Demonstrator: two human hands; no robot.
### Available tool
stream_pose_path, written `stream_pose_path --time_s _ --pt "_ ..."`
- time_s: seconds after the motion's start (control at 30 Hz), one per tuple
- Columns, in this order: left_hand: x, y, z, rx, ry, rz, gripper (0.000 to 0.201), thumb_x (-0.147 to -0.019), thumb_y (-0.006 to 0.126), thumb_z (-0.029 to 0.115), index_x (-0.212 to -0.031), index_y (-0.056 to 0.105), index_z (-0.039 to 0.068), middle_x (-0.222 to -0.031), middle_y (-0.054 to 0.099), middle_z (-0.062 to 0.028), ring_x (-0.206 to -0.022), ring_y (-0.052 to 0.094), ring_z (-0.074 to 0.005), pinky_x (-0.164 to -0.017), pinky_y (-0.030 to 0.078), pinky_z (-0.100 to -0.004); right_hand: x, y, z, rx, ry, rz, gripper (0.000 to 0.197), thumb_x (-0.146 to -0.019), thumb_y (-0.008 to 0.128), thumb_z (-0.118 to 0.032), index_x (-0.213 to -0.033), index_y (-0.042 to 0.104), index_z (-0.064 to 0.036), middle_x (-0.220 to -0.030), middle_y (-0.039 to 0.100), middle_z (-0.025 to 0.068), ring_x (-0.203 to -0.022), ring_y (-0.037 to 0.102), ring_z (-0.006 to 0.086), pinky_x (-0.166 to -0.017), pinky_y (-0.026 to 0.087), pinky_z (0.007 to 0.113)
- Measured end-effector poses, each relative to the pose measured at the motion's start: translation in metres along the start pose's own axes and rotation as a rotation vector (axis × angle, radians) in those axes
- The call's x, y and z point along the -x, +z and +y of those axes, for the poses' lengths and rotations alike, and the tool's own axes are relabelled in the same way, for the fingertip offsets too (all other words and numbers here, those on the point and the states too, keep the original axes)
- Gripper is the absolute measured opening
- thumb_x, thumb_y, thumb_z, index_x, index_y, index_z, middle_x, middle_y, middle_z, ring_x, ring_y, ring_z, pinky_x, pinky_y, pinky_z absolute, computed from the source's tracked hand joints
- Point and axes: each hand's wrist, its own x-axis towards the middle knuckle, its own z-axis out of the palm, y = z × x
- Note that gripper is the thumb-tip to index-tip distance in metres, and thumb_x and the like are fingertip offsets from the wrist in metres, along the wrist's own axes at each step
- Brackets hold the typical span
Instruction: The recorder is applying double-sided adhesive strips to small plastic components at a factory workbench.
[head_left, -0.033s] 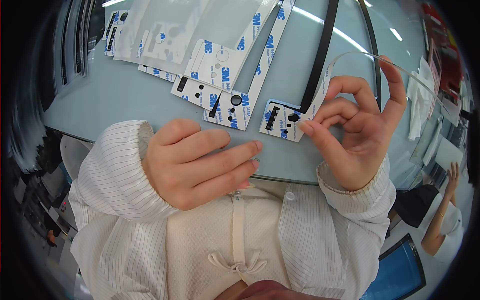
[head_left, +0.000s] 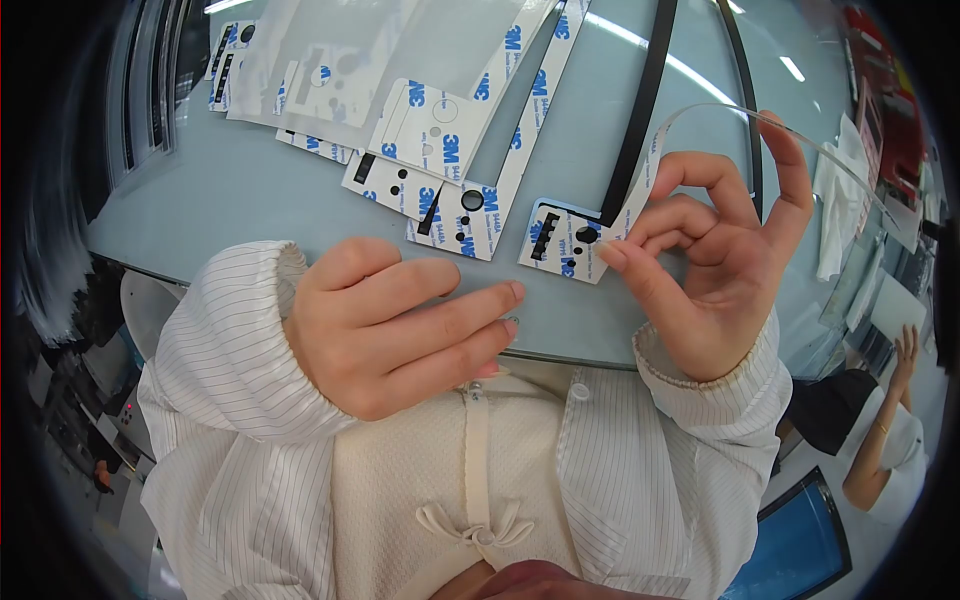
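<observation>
I had the right hand (head_left: pixel 715 270) seemingly pinching a looping pale strip (head_left: pixel 650 165) at the punched card's (head_left: pixel 562 243) right edge. Nearer left, the left hand (head_left: pixel 390 335) curled loosely, visibly holding nothing. Farther left lay stacked cards (head_left: pixel 415 140). Nothing had shifted; I judged the work no further along.

A white pinstriped shirt (head_left: pixel 620 450) with gathered cuffs (head_left: pixel 288 266) hangs open over a cream top (head_left: pixel 395 485) with a bow (head_left: pixel 480 534).

Wearer's hands (head_left: pixel 400 325): two; raised white strip (head_left: pixel 649 165): one; black strips (head_left: pixel 645 90), right: two
</observation>
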Motion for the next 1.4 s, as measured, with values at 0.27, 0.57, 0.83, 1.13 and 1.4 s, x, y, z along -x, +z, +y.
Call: stream_pose_path --time_s 0.27,0.57,0.83,1.13,1.4 --pt "0.002 -0.001 0.000 -0.008 -0.013 0.004 0.025 -0.081 0.075 0.033 -0.098 0.074 0.014 -0.111 0.072 0.0023 -0.082 0.052 -0.0146 -0.072 0.035 -0.0306 -0.001 0.003 0.000 0.008 -0.018 -0.002 0.107 -0.076 0.071 0.016 -0.152 -0.001 -0.0060 -0.112 0.055 0.0201 -0.077 0.069 0.0147 -0.068 0.058 0.023" --pt "0.001 -0.004 -0.001 -0.016 0.000 -0.024 0.025 -0.080 0.076 0.031 -0.097 0.074 0.014 -0.113 0.072 0.0013 -0.083 0.052 -0.0149 -0.073 0.035 -0.0302 0.000 0.004 -0.002 0.038 -0.016 0.000 0.107 -0.075 0.070 0.016 -0.152 0.000 -0.0070 -0.112 0.055 0.0191 -0.077 0.069 0.0146 -0.067 0.057 0.021" --pt "-0.004 0.004 -0.003 -0.079 0.004 0.036 0.023 -0.092 0.063 0.031 -0.090 0.072 0.011 -0.109 0.074 -0.0017 -0.085 0.058 -0.0157 -0.070 0.037 -0.0267 -0.002 0.005 0.000 0.133 -0.045 0.007 0.108 -0.075 0.071 0.016 -0.152 -0.001 -0.0066 -0.112 0.056 0.0198 -0.075 0.069 0.0145 -0.065 0.055 0.019" --pt "-0.007 0.001 0.000 -0.136 -0.006 -0.039 0.030 -0.095 0.058 0.034 -0.096 0.073 0.008 -0.111 0.073 -0.0023 -0.086 0.058 -0.0168 -0.071 0.038 -0.0272 -0.001 0.004 -0.002 0.112 -0.041 -0.013 0.110 -0.074 0.073 0.015 -0.151 -0.003 -0.0042 -0.111 0.057 0.0199 -0.076 0.069 0.0148 -0.065 0.055 0.019" --pt "-0.006 0.001 0.003 -0.140 -0.019 -0.054 0.029 -0.093 0.060 0.034 -0.100 0.074 0.009 -0.115 0.072 -0.0007 -0.089 0.057 -0.0164 -0.074 0.040 -0.0277 0.002 0.006 -0.001 0.113 -0.054 0.027 0.112 -0.073 0.075 0.015 -0.152 -0.002 -0.0055 -0.109 0.059 0.0191 -0.075 0.070 0.0145 -0.065 0.056 0.018"
